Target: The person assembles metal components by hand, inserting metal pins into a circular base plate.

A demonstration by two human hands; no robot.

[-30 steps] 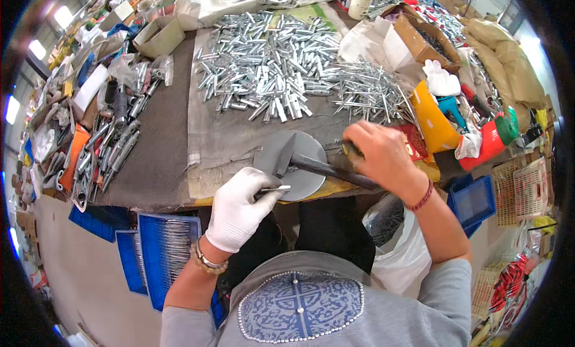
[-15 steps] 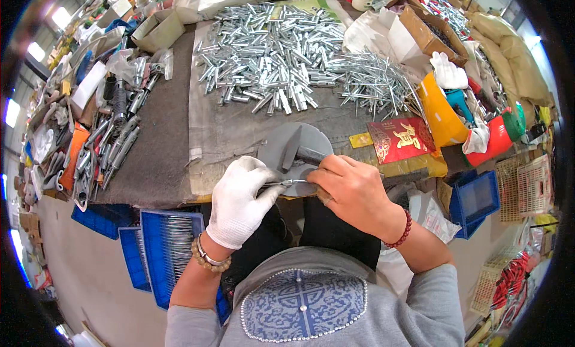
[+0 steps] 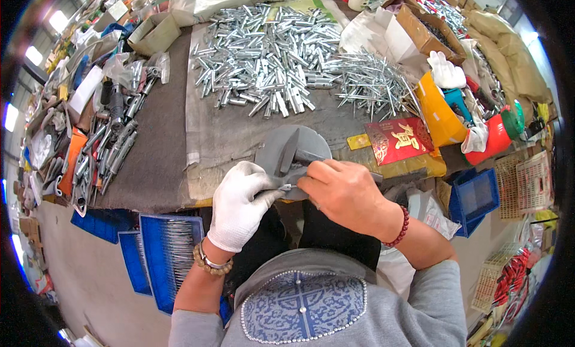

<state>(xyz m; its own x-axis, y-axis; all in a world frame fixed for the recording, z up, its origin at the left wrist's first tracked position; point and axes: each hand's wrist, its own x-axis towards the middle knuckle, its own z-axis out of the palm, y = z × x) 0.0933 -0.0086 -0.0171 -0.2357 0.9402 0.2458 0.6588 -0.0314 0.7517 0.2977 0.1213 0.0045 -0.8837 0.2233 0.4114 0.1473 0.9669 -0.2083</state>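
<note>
My left hand point(image 3: 238, 206), in a white knitted glove, pinches a small shiny metal part point(image 3: 288, 187) between thumb and fingers. At that part's right end, the fingertips of my bare right hand point(image 3: 350, 194) are closed on it; my fingers cover much of it. Just beyond my fingertips, a hammer point(image 3: 289, 150) lies on a round grey plate point(image 3: 271, 144) at the table's near edge. The hammer's handle runs to the right, partly behind my right hand. Farther off are a heap of short metal sleeves point(image 3: 263, 56) and a pile of thin metal rods point(image 3: 377, 83).
Several hand tools point(image 3: 114, 137) crowd the table's left side. On the right lie a red envelope point(image 3: 400, 141), a yellow container point(image 3: 440, 110) with a white glove point(image 3: 447, 70) and an open carton point(image 3: 426, 32). Below the table edge, a blue crate point(image 3: 153, 260) holds metal rods.
My right fingers have shifted slightly left, closer to the left glove, so less of the metal part shows between my hands. The hammer stays on the plate.
</note>
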